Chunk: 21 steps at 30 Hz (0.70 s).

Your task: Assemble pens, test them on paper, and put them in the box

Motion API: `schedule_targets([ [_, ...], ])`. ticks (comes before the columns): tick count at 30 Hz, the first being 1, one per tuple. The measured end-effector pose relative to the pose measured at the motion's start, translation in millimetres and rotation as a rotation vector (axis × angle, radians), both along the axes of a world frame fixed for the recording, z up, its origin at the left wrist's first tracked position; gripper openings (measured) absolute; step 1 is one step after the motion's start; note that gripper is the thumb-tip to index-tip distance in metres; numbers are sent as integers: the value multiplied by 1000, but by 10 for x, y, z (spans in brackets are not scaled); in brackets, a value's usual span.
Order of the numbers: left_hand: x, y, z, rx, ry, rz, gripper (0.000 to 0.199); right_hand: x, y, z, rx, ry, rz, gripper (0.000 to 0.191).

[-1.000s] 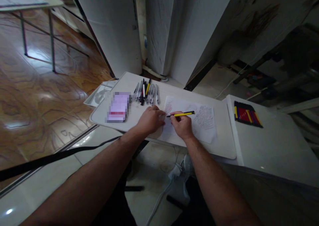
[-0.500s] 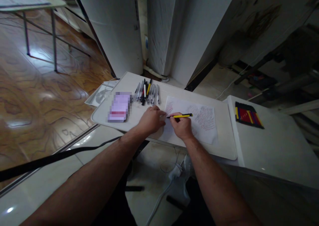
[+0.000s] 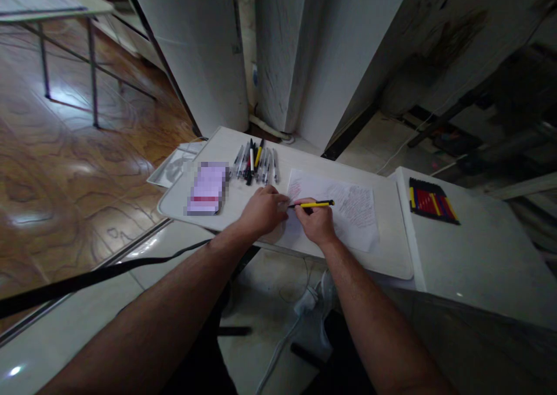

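Note:
My right hand is closed around a yellow and black pen. The pen's tip points left, beside the fingers of my left hand. Under the right hand lies a white sheet of paper covered with dense dark and reddish handwriting. My left hand rests at the sheet's left edge, its thumb and index finger apart around a small pale patch that I cannot make out. Several pens, mostly clear with a few black, white and yellow ones, lie in a cluster behind the left hand.
A blurred-out phone lies at the left of the narrow white table. To the right, a row of coloured pens sits on a white surface. A power strip with a cable is on the floor below.
The pen and my right hand have shifted very slightly to the left. My left hand stays at the sheet's edge, and the view has barely moved.

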State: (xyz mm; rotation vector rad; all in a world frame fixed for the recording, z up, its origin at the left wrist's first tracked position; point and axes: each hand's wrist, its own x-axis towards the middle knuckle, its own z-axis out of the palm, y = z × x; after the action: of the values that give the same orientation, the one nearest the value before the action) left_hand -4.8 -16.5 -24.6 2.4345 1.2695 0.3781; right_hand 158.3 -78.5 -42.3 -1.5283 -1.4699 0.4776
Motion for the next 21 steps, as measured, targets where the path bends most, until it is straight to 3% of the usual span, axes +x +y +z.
schedule_targets([
  [21, 9, -8, 6, 3, 20, 7, 44, -2, 14, 7, 16, -31, -89, 18],
])
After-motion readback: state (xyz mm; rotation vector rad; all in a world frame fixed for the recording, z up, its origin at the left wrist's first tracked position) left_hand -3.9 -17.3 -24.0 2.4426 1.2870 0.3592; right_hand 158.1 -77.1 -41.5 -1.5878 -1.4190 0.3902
